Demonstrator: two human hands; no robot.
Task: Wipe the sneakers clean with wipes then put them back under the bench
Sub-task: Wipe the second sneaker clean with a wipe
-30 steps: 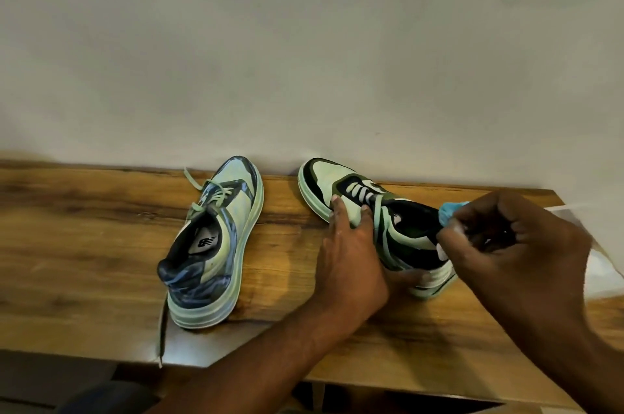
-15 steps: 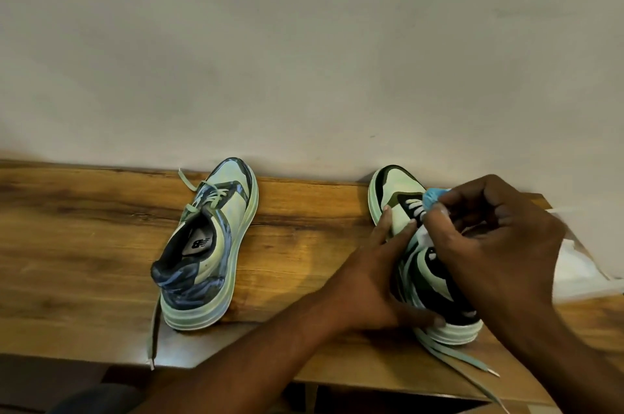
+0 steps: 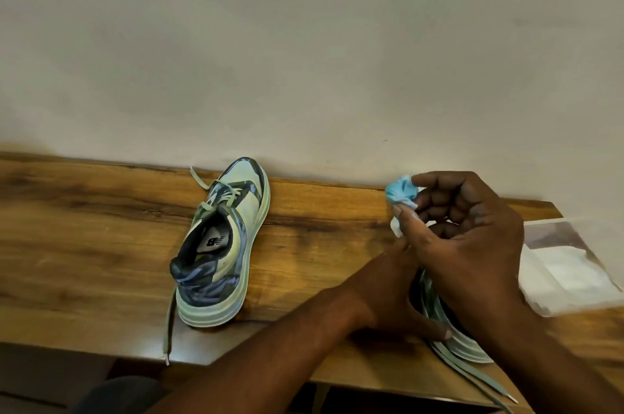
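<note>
One sneaker (image 3: 452,342) now hidden by hands; R fingers (image 3: 435,202) pinch wipe (image 3: 401,192) — L fingers' hold unclear.

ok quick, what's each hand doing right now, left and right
Left hand: holds the right-side sneaker steady on the bench, thumb along its side.
Right hand: fingers curled, pinching the crumpled blue wipe.

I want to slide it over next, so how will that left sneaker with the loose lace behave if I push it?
The left sneaker sits flat on a thick, wide sole, so it will probably slide across the bench rather than tip. Its untied lace hangs limp over the front edge and would likely trail or snag.
</note>
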